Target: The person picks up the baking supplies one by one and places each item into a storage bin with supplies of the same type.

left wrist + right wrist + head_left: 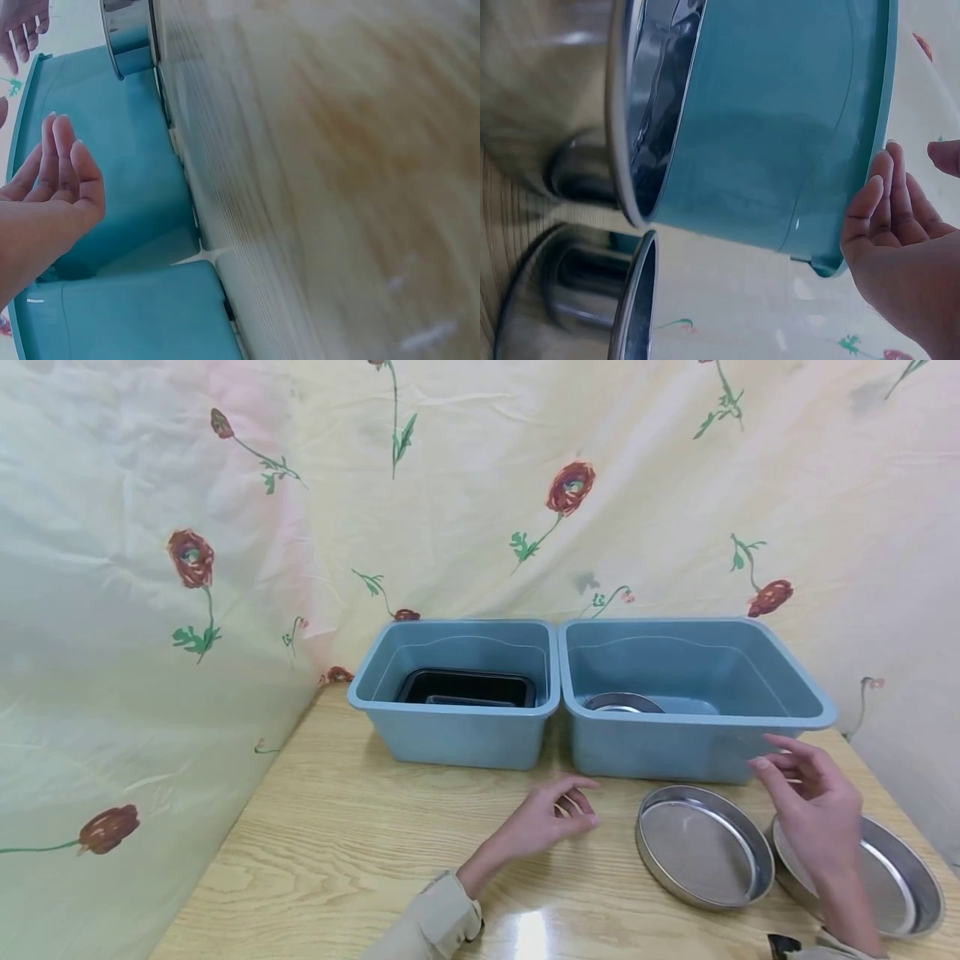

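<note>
Two round metal pans lie side by side on the wooden table at the right: a nearer-to-centre pan (701,847) and an outer pan (888,877). Over the outer one, partly covering it, hovers my right hand (817,802), fingers loosely bent and holding nothing. My left hand (551,814) is above the table left of the pans, its fingers relaxed around nothing. In the right wrist view, the right hand (900,217) overlaps the rim of the right blue bin (765,120). The left wrist view has the left hand (56,180) in front of the blue bins.
Two blue bins stand side by side at the back. The left bin (457,735) contains a black rectangular pan (480,683). Inside the right bin is a round metal pan (622,702). A flowered cloth (450,510) hangs behind and along the sides of the table (300,843).
</note>
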Demonstrator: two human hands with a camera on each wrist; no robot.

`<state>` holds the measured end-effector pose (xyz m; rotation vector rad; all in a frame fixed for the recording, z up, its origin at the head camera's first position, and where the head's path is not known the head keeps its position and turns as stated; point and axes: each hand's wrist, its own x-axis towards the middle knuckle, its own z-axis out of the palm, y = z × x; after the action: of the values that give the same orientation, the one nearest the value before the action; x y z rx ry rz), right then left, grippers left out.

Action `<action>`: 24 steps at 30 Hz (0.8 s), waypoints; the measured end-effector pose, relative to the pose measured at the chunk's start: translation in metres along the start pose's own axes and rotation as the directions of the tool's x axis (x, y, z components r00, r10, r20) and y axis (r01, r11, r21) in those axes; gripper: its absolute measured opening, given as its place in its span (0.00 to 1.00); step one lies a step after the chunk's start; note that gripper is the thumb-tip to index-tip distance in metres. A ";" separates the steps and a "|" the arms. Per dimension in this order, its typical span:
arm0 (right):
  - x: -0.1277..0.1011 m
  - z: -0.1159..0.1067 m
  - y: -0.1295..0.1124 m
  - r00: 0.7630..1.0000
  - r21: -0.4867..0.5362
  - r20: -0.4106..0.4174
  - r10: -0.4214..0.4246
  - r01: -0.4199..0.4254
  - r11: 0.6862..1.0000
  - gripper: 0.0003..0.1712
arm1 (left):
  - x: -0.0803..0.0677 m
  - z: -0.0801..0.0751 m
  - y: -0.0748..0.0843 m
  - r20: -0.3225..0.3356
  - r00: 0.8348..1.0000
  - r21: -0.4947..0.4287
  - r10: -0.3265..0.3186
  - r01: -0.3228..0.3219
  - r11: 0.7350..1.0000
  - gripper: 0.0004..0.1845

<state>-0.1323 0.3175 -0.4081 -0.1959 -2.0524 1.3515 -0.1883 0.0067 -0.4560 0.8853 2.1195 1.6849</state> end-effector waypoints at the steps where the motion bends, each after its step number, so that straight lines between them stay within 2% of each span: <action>1: 0.001 -0.001 0.000 1.000 0.008 -0.016 -0.003 0.003 1.000 0.21 | 0.001 0.001 0.000 0.006 1.000 0.000 -0.001 0.001 1.000 0.22; 5: 0.005 -0.008 0.000 0.998 0.027 -0.061 0.001 0.001 1.000 0.20 | 0.004 0.005 0.000 0.023 1.000 0.010 -0.001 0.001 1.000 0.23; 12: 0.012 -0.018 0.005 0.994 -0.016 -0.087 0.065 -0.066 0.998 0.21 | 0.008 0.013 0.000 0.048 0.999 0.025 -0.012 0.011 1.000 0.24; 24: 0.022 -0.026 0.014 0.982 -0.025 -0.109 0.152 -0.156 0.988 0.19 | 0.018 0.022 -0.004 0.041 0.999 0.046 -0.012 0.010 0.999 0.25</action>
<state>-0.1367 0.3536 -0.4039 -0.4406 -2.0042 1.3683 -0.1907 0.0338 -0.4630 0.9115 2.1391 1.6049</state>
